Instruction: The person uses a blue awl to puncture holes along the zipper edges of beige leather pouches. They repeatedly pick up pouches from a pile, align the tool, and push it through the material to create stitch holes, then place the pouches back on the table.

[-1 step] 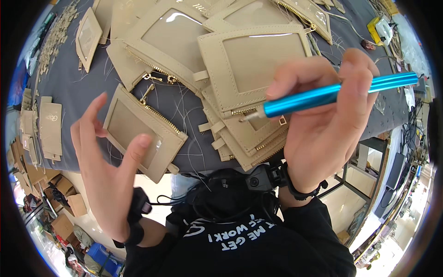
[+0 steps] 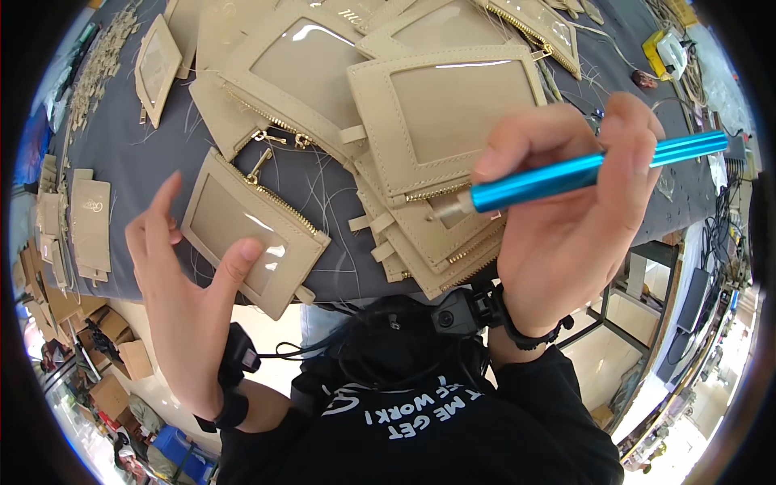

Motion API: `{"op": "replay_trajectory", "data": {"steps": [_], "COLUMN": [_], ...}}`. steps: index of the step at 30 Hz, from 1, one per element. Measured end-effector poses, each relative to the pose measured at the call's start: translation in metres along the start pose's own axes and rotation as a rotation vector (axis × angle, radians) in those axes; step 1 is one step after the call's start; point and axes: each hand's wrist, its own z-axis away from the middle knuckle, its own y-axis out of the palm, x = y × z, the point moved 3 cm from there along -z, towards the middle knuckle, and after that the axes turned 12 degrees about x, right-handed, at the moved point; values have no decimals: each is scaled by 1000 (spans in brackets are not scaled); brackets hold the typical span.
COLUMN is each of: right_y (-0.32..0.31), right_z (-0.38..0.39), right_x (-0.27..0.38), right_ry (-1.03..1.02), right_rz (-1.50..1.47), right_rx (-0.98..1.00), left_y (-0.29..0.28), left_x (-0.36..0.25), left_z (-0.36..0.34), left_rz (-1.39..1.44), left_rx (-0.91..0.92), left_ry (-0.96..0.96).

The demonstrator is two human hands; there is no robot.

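My left hand (image 2: 182, 271) is open, its fingers spread along the left side of a beige zip pouch (image 2: 217, 194) with a clear window. The thumb lies over that window; whether it presses down cannot be seen. The pouch is tilted near the table's front edge, its gold zipper running along the upper right side. My right hand (image 2: 578, 186) is closed around a slim, metallic blue pen-shaped tool (image 2: 537, 179). Its pale collar and thin, blurred tip point left, above a stack of similar pouches (image 2: 444, 105).
More beige pouches (image 2: 303, 61) overlap at the back of the dark table (image 2: 129, 190), among loose threads. Beige pieces (image 2: 90, 222) lie at the left edge, with a heap of small scraps (image 2: 101, 69) behind. A yellow and white device (image 2: 664, 52) stands at the far right.
My right hand and the blue tool have shifted slightly, the tool's tip a little to the right and down. The left hand has barely moved.
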Motion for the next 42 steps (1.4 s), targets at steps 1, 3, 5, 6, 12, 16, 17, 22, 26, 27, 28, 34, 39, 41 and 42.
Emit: {"op": "replay_trajectory", "data": {"steps": [1, 3, 5, 6, 12, 16, 17, 22, 26, 27, 28, 34, 39, 41, 42], "right_y": [-4, -9, -13, -14, -28, -35, -35, -45, -53, -54, -53, -51, -46, -35, -29], "right_z": [2, 4, 4, 4, 6, 10, 9, 12, 17, 17, 17, 17, 15, 12, 11], "right_x": [-1, -3, -1, 1, 22, 41, 43, 59, 65, 65, 68, 69, 61, 55, 53], "right_ry": [3, 4, -20, -34, -151, -193, -192, -235, -249, -258, -265, -262, -227, -207, -161], "right_rz": [-45, -149, -166, -179, -215, -245, -268, -289, -288, -292, -299, -293, -309, -314, -299], "right_rx": [-19, -47, -38, -36, -57, -97, -119, -13, -55, -68, -80, -72, -72, -56, -59], "left_y": [2, 4, 5, 4, -10, -18, -18, -16, -4, 8, 16, 39, 14, 10, 8], "left_x": [11, 19, 19, 20, 16, -24, -33, -77, -95, -100, -105, -119, -78, -62, -61], "left_z": [-3, -5, -3, -3, 4, 10, 7, 1, -2, -5, -5, 2, -12, -26, -30], "left_rz": [-89, -39, -19, 14, 591, 572, 530, 531, 116, 61, 3, 188, 183, 205, 188], "left_rx": [10, 35, 31, 18, -161, -540, -552, -532, -551, -449, -347, 71, -60, -44, -32], "left_ry": [-63, -102, -139, -123, 44, 407, 486, 726, 670, 667, 665, 621, 501, 425, 448]}}
